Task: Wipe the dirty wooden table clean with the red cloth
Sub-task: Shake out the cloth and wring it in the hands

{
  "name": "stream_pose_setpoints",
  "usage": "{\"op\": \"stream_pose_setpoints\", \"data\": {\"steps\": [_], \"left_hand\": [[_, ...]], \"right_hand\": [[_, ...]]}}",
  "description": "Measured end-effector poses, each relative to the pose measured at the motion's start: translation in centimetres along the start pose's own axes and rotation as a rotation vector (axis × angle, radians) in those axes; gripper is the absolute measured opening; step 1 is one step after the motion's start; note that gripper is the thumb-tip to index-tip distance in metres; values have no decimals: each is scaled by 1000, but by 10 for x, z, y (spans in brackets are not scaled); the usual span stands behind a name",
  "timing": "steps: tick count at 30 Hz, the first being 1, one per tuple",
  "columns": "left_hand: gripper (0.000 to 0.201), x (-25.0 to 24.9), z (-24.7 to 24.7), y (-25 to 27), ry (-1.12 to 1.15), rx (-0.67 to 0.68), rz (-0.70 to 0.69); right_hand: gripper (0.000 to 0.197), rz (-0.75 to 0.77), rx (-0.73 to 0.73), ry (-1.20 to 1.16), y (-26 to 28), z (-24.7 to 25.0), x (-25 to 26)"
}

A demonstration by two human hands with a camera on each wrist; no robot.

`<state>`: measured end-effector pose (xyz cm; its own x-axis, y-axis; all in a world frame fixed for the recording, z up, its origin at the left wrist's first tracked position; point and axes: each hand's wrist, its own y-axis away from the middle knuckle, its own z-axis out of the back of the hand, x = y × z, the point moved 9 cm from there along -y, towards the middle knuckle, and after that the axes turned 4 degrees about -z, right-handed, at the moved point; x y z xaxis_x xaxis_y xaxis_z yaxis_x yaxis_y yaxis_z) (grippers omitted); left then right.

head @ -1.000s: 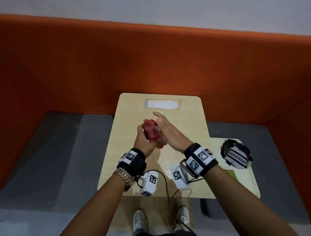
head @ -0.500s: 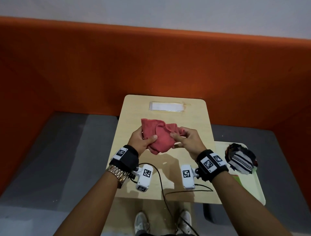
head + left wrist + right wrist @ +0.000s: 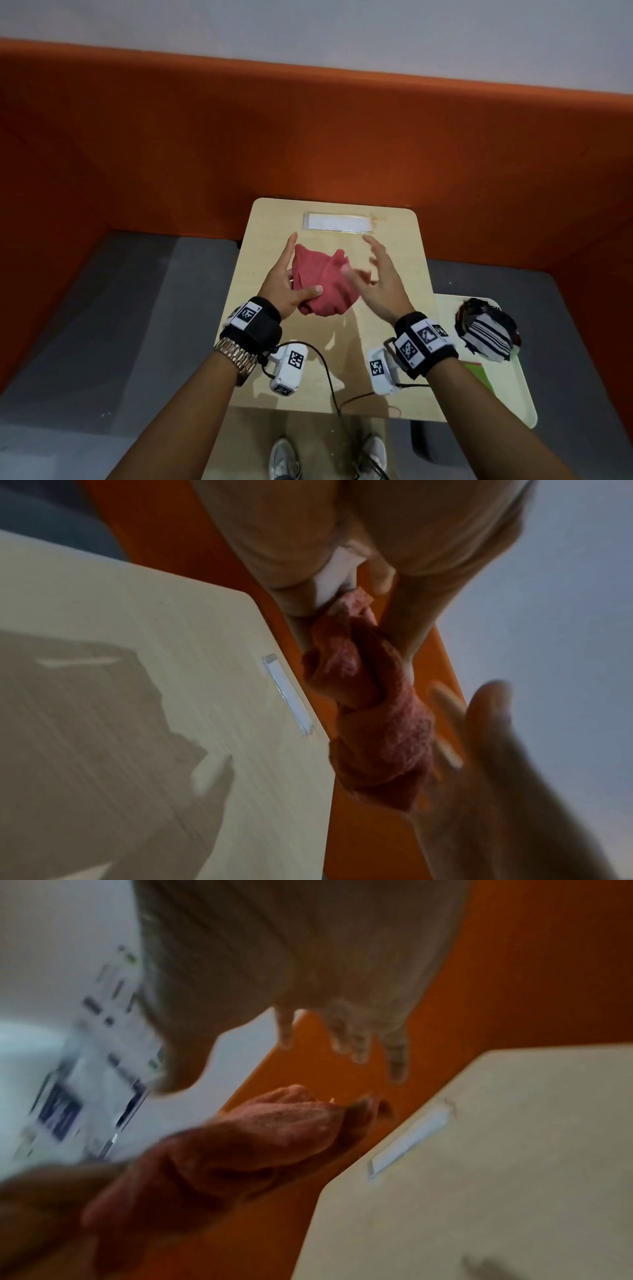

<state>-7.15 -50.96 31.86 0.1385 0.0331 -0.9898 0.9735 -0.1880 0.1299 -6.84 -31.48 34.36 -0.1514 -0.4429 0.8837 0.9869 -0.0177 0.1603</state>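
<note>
The red cloth (image 3: 325, 284) is bunched up above the middle of the light wooden table (image 3: 394, 308). My left hand (image 3: 291, 277) holds it: the thumb pinches the cloth's lower edge against the palm, and the fingers lie straight behind it. My right hand (image 3: 373, 274) is just right of the cloth, blurred, fingers spread and holding nothing. In the left wrist view the cloth (image 3: 377, 710) hangs from my left hand beyond the table (image 3: 137, 656), with the right hand (image 3: 496, 750) beside it. The right wrist view shows straight fingers (image 3: 359, 1045) above the cloth (image 3: 274, 1131).
A clear label strip (image 3: 337, 222) lies at the table's far edge, with small brown marks (image 3: 376, 217) at its right end. A pale tray (image 3: 507, 387) on the right holds a striped fabric bundle (image 3: 486, 329). Orange partition walls (image 3: 308, 137) enclose the back and sides.
My right hand has let go of the cloth and opened, moving slightly right. My left hand's fingers have straightened while its thumb keeps hold of the cloth.
</note>
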Motion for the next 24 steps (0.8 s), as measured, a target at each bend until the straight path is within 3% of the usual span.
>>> {"op": "stream_pose_setpoints", "data": {"steps": [2,4,6,9,11,16,21,24], "left_hand": [[102,-9,-4,1,-48,53,-62],[82,-14,-9,2,-72,115,-97],[76,-15,-10,2,-80,132,-65],[93,-10,-3,-1,-245,101,4],[94,-8,0,-4,-416,78,13],[41,-19,0,-5,-754,-30,-86],[28,-18,-1,-9,-379,35,-57],[23,-30,5,-14,-244,-76,-21]], "right_hand": [[101,168,203,170,8,-19,16],[103,150,328,86,9,-28,14],[94,90,294,0,2,-22,7],[67,79,244,71,-6,-11,7],[57,87,251,112,-7,-11,8],[57,20,217,1,-8,-3,1],[45,-1,182,-351,-6,6,-3],[39,-56,104,-529,-14,7,1]]}}
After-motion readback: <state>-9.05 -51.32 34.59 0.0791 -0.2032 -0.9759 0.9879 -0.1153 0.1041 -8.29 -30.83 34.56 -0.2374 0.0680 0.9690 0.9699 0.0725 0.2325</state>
